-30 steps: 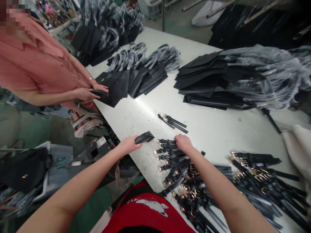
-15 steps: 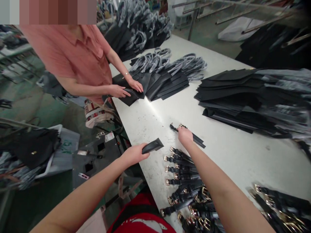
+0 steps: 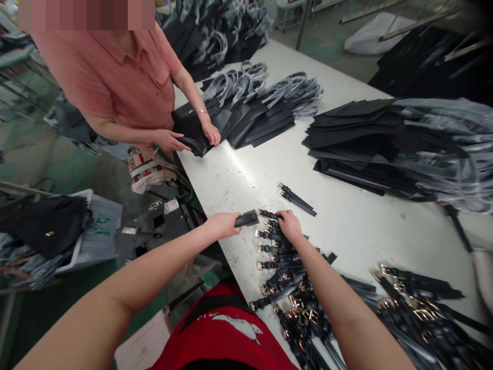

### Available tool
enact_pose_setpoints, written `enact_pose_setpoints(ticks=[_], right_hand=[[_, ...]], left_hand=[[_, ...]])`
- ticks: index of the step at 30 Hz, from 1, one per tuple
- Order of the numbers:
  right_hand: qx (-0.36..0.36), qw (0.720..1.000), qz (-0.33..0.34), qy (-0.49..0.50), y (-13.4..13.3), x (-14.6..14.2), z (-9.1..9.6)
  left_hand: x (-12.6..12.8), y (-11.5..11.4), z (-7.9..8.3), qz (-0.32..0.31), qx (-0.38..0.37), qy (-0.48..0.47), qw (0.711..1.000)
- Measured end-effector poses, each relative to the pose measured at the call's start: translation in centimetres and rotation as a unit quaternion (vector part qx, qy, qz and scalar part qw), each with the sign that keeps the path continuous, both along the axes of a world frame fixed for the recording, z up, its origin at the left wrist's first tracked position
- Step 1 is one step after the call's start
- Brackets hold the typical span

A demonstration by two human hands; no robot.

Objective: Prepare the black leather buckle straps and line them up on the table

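My left hand (image 3: 222,224) is closed round a small black handheld tool (image 3: 247,219) at the near-left edge of the white table (image 3: 346,216). My right hand (image 3: 288,224) rests with curled fingers on the top strap (image 3: 266,213) of a row of black straps with gold buckles (image 3: 275,252). The tool's tip is right beside that strap. Two more buckled straps (image 3: 296,198) lie apart, a little farther out on the table.
A person in a pink shirt (image 3: 111,77) stands at the table's left side with both hands on a black bag piece (image 3: 191,137). Stacks of black panels (image 3: 354,139) and plastic-wrapped handles (image 3: 265,90) fill the far side. More buckled straps (image 3: 419,308) are heaped at the right.
My right hand came back from the two separate straps to the top of the strap row. My left hand brought the tool closer to it.
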State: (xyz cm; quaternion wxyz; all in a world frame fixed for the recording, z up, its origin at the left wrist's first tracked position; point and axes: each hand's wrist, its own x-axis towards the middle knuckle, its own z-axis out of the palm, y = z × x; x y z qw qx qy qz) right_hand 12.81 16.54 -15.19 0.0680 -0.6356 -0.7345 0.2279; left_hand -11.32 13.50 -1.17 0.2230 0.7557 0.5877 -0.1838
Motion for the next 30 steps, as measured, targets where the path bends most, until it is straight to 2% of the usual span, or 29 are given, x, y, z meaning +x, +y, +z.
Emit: enact_pose_setpoints(ticks=[4, 6, 13, 17, 24, 30], right_hand=[[0.005, 1.000, -0.023, 0.020, -0.2, 0.2, -0.7], [0.003, 0.999, -0.023, 0.028, -0.1, 0.3, -0.8], [-0.010, 0.998, -0.032, 0.056, 0.1, 0.7, -0.1], [-0.012, 0.997, -0.055, 0.054, 0.1, 0.8, -0.2], [-0.006, 0.998, -0.047, 0.043, 0.1, 0.9, -0.5], [-0.009, 0.998, -0.044, 0.040, 0.1, 0.9, -0.2]], left_hand=[[4.6, 2.5, -0.5, -0.050, 0.017, -0.008, 0.999], [5.8, 3.2, -0.7, -0.072, 0.017, -0.004, 0.997], [5.5, 4.2, 0.0, -0.082, 0.010, 0.077, 0.994], [6.0, 4.8, 0.2, -0.090, 0.011, 0.086, 0.992], [7.0, 4.7, -0.2, -0.124, 0.035, 0.074, 0.989], [7.8, 5.8, 0.6, -0.136, 0.001, 0.103, 0.985]])
